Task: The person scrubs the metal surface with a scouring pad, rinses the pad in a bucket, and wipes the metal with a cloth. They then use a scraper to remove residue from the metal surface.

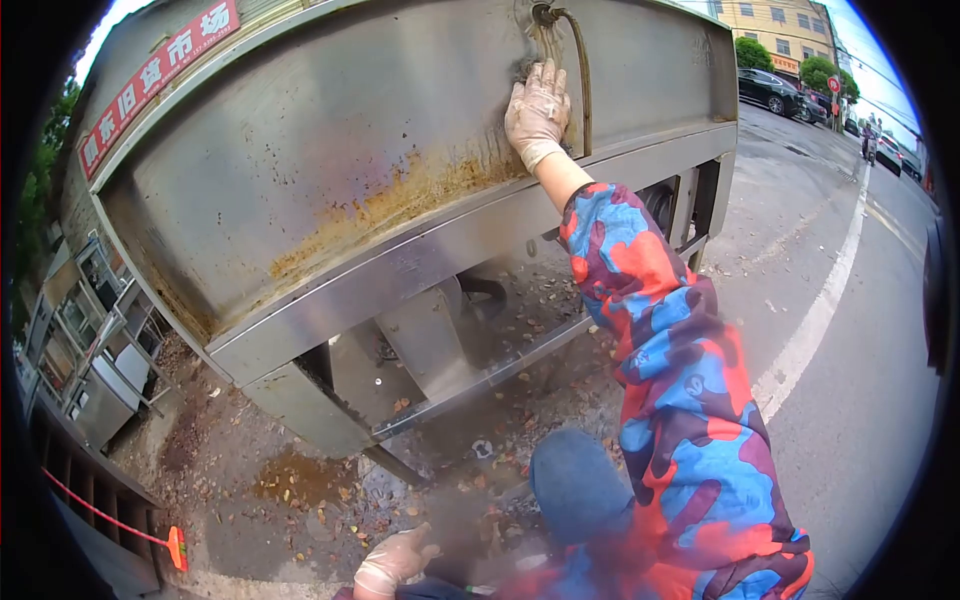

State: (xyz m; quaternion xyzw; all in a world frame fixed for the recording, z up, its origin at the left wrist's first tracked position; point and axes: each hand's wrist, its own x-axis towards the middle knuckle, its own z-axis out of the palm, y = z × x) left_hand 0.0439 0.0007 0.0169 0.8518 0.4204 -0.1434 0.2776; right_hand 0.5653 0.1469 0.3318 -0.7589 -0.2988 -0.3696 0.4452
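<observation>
My right hand point(538, 112), in a thin whitish glove, presses against the upright back panel point(330, 130) of a large stainless-steel unit. Its fingers are close together, and a dark patch shows at their tips; what lies under them is hidden. Just right of this hand, a brownish hose point(584, 80) hangs from a fitting at the top. Orange-brown rust and grime point(400, 200) run along the panel's lower edge. Down at the bottom of the view, my left hand point(395, 562), also gloved, is beside my legs with its fingers apart and nothing visible in it.
Below the panel are a metal frame rail point(480, 385) and legs on wet, leaf-strewn ground. An orange-headed tool point(177, 549) with a red handle is at lower left. Metal racks point(100, 370) stand left. Parked cars point(770, 92) and a distant rider are on the road at right.
</observation>
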